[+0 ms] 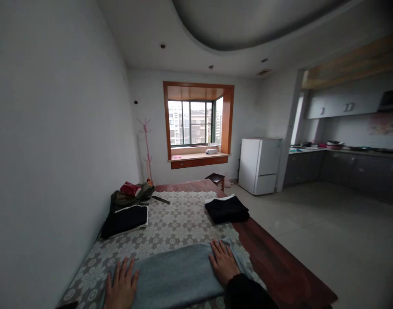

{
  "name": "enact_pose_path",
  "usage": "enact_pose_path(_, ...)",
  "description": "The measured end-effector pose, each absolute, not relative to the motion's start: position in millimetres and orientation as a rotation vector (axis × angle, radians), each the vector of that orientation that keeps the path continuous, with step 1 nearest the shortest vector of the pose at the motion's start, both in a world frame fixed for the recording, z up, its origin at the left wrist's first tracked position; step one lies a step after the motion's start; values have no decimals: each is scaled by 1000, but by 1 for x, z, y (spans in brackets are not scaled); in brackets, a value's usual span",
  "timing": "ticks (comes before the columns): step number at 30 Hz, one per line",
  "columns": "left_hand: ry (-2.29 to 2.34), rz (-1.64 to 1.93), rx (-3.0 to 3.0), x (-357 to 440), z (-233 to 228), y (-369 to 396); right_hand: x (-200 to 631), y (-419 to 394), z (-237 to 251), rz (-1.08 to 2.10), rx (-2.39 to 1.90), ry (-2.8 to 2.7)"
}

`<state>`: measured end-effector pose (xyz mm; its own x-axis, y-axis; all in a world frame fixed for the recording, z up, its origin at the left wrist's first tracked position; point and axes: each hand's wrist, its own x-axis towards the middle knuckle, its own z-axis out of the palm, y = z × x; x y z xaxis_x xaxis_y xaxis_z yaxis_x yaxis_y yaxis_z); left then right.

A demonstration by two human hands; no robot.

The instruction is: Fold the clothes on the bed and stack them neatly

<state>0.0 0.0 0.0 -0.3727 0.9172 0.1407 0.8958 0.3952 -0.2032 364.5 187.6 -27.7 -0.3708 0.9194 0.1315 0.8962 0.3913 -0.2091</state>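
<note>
A grey-blue piece of folded cloth (177, 274), perhaps a garment, lies flat across the near part of the table. My left hand (121, 283) rests palm down on its left end, fingers spread. On the right end of the cloth my right hand (223, 259) also lies flat, with a dark sleeve at the wrist. Neither hand grips anything. Beneath the cloth is a floral tablecloth (180, 219) in grey and white. What kind of garment the cloth is cannot be made out.
Folded dark clothes (226, 209) lie at the right, and another dark folded pile (127, 219) at the left. Behind the left pile sits an olive bag (119, 198) with a red item (130, 189) on top. The reddish table edge (273, 253) runs along the right; a white fridge (259, 165) stands beyond.
</note>
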Motion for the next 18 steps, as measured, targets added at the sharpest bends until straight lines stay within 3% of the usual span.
enact_pose_path(5,-2479,-5,-1599,-7,-9,4,365,187,-26,170,-1594,-2420)
enact_pose_path(14,-2697,-608,-1398,-18,2,6,365,189,-28,192,-1611,-2422)
enact_pose_path(18,-2838,-573,-1220,-35,10,-15,364,189,-29,187,-1604,-2422)
